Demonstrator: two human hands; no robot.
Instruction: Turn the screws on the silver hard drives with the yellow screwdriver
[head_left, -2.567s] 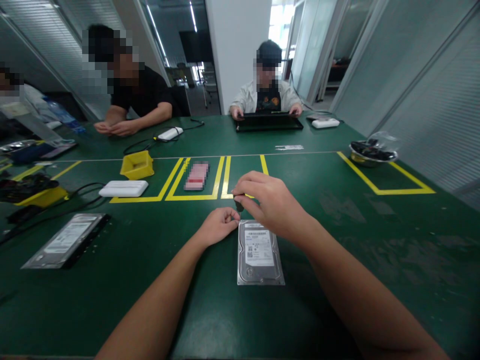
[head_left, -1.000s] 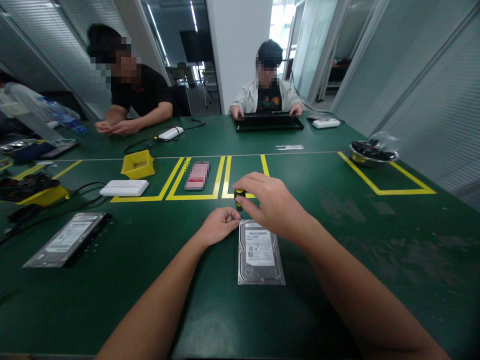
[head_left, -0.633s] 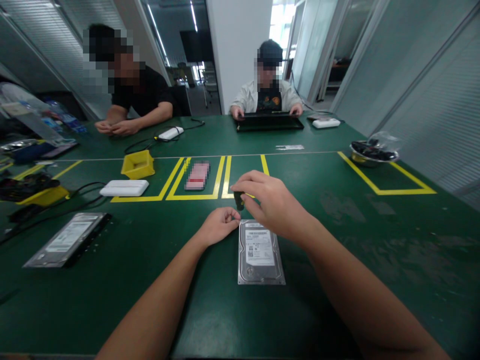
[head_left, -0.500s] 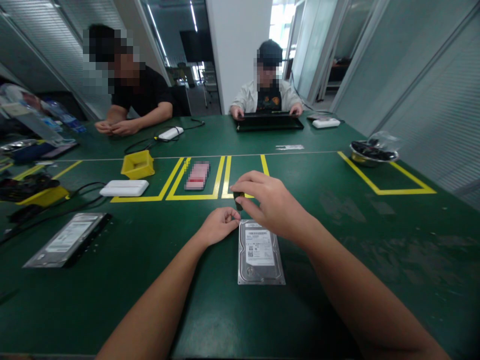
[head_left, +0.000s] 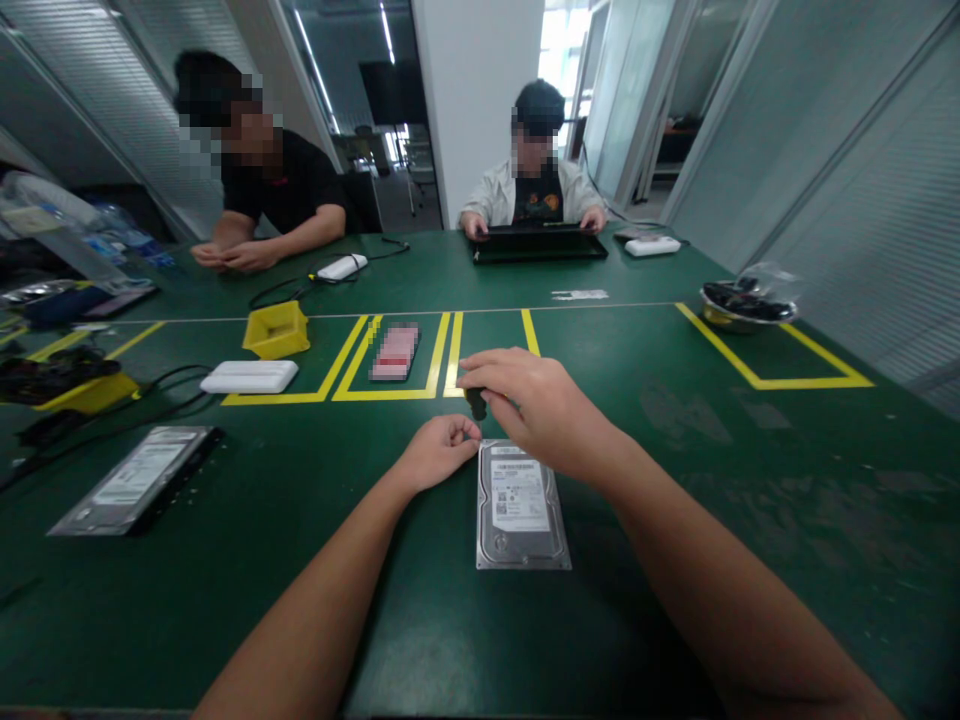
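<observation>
Change: right hand [head_left: 544,405] fingers now sit a bit wider over the top of the small dark-handled tool [head_left: 477,406], loosely closed round it; looks like a re-grip mid-twist. Left hand [head_left: 436,452] same as before, fingers curled in at the far-left corner of the hard drive [head_left: 519,505]; can't tell if they pinch anything. Drive unmoved, flat on bench [head_left: 435,640], so work spot probably holds.

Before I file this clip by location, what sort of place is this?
Probably an office-like room used for bench work: a green table marked with yellow tape, a labelled hard drive on it, and blinds behind.
</observation>
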